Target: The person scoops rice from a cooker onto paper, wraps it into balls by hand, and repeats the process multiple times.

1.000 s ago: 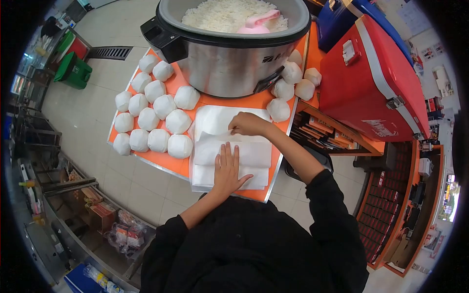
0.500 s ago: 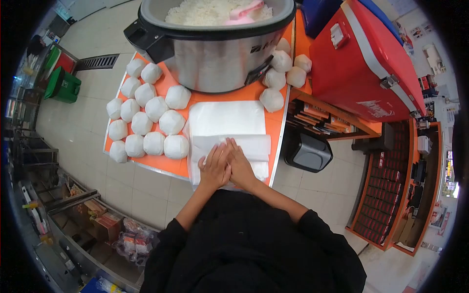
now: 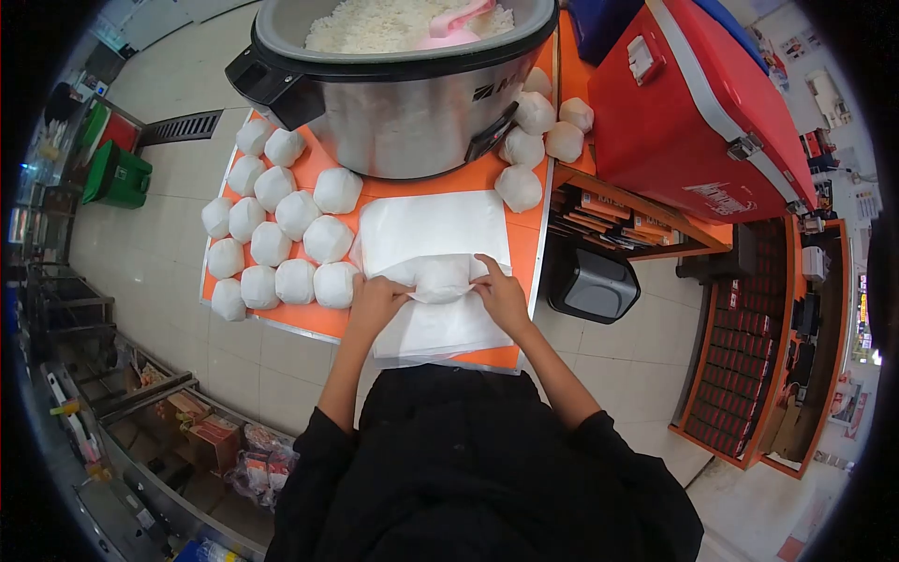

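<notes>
A partly wrapped rice bundle (image 3: 442,274) lies on a stack of white wrapping paper (image 3: 433,220) at the front of the orange table. My left hand (image 3: 376,298) pinches the paper at the bundle's left end. At the right end, my right hand (image 3: 499,293) pinches the paper too, its fingers closed on the edge. Several finished white paper-wrapped bundles (image 3: 298,214) stand in rows to the left of the stack. Behind the paper is a large steel rice cooker (image 3: 403,117), full of white rice (image 3: 375,26) with a pink scoop (image 3: 454,26) in it.
More wrapped bundles (image 3: 519,188) sit right of the cooker, against a red cooler box (image 3: 693,122) on a side table. Below that stands a dark bin (image 3: 595,288). An orange shelf (image 3: 740,365) is on the right; a green bin (image 3: 117,174) is far left.
My hands were together, pressing on the folded paper. Now they are apart, one at each end of the bundle, whose rounded shape shows under the paper.
</notes>
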{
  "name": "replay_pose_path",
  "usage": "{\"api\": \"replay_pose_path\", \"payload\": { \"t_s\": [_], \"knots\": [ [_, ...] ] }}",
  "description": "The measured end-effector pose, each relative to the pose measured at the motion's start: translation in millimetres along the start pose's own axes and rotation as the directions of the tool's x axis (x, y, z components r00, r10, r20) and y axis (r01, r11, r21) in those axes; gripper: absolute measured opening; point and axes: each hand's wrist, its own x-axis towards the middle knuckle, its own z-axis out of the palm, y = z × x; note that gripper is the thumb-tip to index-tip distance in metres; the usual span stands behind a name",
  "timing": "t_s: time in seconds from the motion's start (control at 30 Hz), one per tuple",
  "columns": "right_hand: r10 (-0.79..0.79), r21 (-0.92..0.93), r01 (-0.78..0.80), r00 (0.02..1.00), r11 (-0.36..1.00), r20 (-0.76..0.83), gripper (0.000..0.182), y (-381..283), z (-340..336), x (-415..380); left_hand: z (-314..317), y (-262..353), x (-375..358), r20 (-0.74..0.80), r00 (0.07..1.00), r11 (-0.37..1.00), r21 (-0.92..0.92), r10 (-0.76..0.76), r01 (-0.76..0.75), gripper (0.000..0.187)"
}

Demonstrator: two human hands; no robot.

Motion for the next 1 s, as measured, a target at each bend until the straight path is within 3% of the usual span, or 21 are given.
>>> {"api": "replay_pose_path", "payload": {
  "t_s": [0.07, 0.13, 0.17, 0.23, 0.27, 0.3, 0.33, 0.37, 0.4, 0.43, 0.5, 0.53, 0.6, 0.67, 0.7, 0.77, 0.8, 0.87, 0.9, 0.97, 1.0],
  "knots": [
    [0.014, 0.030, -0.014, 1.000, 0.999, -0.006, 0.049, -5.8, -3.1, 13.2, -1.2, 0.0, 7.7, 0.006, 0.999, 0.999, -0.040, -0.031, 0.031, 0.010],
    [0.319, -0.056, -0.316, 0.946, 0.947, 0.056, 0.048, -19.8, -6.7, 23.3, -1.4, 3.0, 14.6, 0.014, 0.998, 0.995, -0.075, -0.060, 0.061, 0.008],
    [0.316, -0.053, -0.313, 0.947, 0.948, 0.056, 0.048, -31.0, -7.2, 25.8, -0.1, 8.1, 18.2, 0.005, 0.990, 0.990, -0.005, -0.141, 0.141, 0.009],
    [0.245, -0.444, -0.251, 0.967, 0.860, -0.073, 0.052, -49.5, -6.8, 31.8, 3.8, 21.3, 29.2, -0.014, 0.977, 0.974, 0.069, -0.215, 0.215, 0.012],
    [0.243, -0.442, -0.252, 0.967, 0.861, -0.078, 0.052, -43.6, -2.1, 37.9, 8.1, 29.6, 36.0, -0.255, 0.957, 0.941, 0.269, -0.136, 0.205, 0.016],
    [-0.032, -0.599, -0.003, 0.998, 0.801, -0.049, 0.053, -32.7, 5.1, 45.5, 10.3, 34.1, 41.1, -0.457, 0.889, 0.861, 0.451, -0.002, 0.234, 0.021],
    [-0.295, -0.726, 0.225, 0.955, 0.650, 0.033, 0.054, -25.5, 8.6, 52.4, 8.0, 31.5, 50.4, -0.456, 0.890, 0.862, 0.451, 0.000, 0.232, 0.021],
    [-0.294, -0.726, 0.225, 0.955, 0.650, 0.033, 0.054, -26.9, 5.8, 63.8, 1.7, 25.5, 65.1, -0.222, 0.948, 0.869, 0.485, 0.230, -0.097, 0.030],
    [-0.171, -0.689, 0.293, 0.955, 0.663, 0.242, 0.045, -30.1, 0.9, 80.0, -4.9, 20.3, 78.8, 0.014, 0.890, 0.798, 0.438, 0.455, -0.415, 0.039],
    [-0.047, -0.639, 0.351, 0.896, 0.685, 0.441, 0.037, -31.6, -2.2, 89.2, -12.0, 16.4, 90.1, 0.012, 0.890, 0.798, 0.438, 0.455, -0.414, 0.039],
    [-0.070, -0.596, 0.354, 0.893, 0.721, 0.445, 0.027, -24.2, -5.4, 89.6, -22.0, 11.9, 101.8, 0.310, 0.830, 0.873, 0.001, 0.464, -0.489, 0.033],
    [-0.096, -0.554, 0.355, 0.892, 0.753, 0.441, 0.017, -21.4, -8.2, 91.6, -19.2, 12.8, 96.3, 0.309, 0.830, 0.872, 0.005, 0.465, -0.490, 0.033],
    [-0.159, -0.567, 0.228, 0.973, 0.792, 0.169, 0.006, -17.3, -1.4, 57.5, -0.4, 16.3, 66.0, 0.000, 0.960, 0.954, 0.112, 0.281, -0.279, 0.033],
    [-0.143, -0.489, 0.141, 0.989, 0.861, 0.034, 0.012, -17.2, 5.6, 25.5, 32.6, 37.5, 32.3, -0.266, 0.964, 0.979, 0.192, -0.017, 0.070, 0.035],
    [-0.143, -0.489, 0.138, 0.989, 0.861, 0.027, 0.012, -15.0, 14.1, 16.7, 44.1, 35.5, 27.8, -0.267, 0.964, 0.979, 0.195, -0.010, 0.065, 0.035],
    [-0.242, -0.282, 0.141, 0.898, 0.949, -0.367, 0.026, -6.6, 33.7, 5.8, 63.9, 34.2, 24.0, -0.454, 0.887, 0.997, -0.030, -0.079, 0.073, 0.046],
    [-0.231, -0.282, 0.131, 0.904, 0.950, -0.360, 0.026, -1.5, 38.8, -3.1, 72.0, 35.4, 15.6, -0.443, 0.893, 0.996, -0.037, -0.085, 0.077, 0.046],
    [-0.235, -0.248, 0.147, 0.897, 0.957, -0.375, 0.042, 0.4, 45.5, -5.4, 70.7, 36.5, 10.0, -0.355, 0.918, 0.965, -0.245, -0.178, 0.093, 0.054],
    [-0.236, -0.247, 0.148, 0.894, 0.958, -0.381, 0.042, -0.5, 49.0, -9.9, 70.1, 37.0, 3.7, -0.358, 0.918, 0.967, -0.240, -0.172, 0.088, 0.054],
    [-0.213, -0.244, 0.138, 0.927, 0.960, -0.310, 0.056, -5.6, 51.7, -14.5, 66.6, 37.5, -2.4, -0.437, 0.893, 0.993, 0.082, 0.111, -0.084, 0.067],
    [-0.219, -0.249, 0.140, 0.920, 0.958, -0.324, 0.056, -7.1, 52.7, -11.6, 63.7, 35.7, 1.6, -0.444, 0.887, 0.991, 0.088, 0.126, -0.097, 0.067]
  ]
}}
